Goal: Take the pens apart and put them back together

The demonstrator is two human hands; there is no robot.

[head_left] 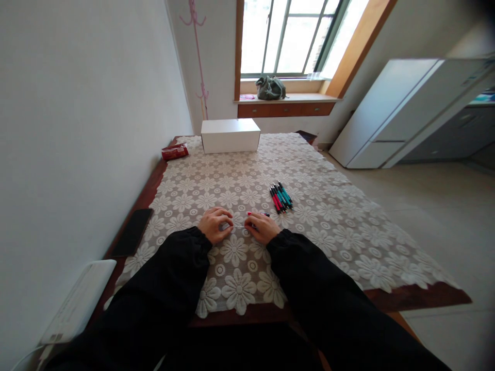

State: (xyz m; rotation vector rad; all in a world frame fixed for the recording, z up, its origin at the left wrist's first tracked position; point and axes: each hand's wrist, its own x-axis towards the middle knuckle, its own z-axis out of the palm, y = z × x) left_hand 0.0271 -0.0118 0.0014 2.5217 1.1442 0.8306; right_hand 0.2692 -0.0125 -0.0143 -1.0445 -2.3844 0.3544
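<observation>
A thin pale rod (238, 226), too fine to name for sure, spans the gap between my two hands just above the tablecloth. My left hand (215, 225) pinches its left end between thumb and fingertips. At the other end, the fingers of my right hand (262, 228) are closed on it in a pinch. Just beyond my right hand lies a red and black pen or pen part (264, 214), partly hidden by the fingers. Farther right, a bunch of pens (281, 197) rests side by side, some red and black, others teal and black.
A lace tablecloth (240, 289) with flowers covers the table. A white box (231, 136) and a red packet (175, 152) stand at the far end. Along the left edge lie a dark phone-like slab (132, 232) and a white device (79, 301) with a cable, beside the wall.
</observation>
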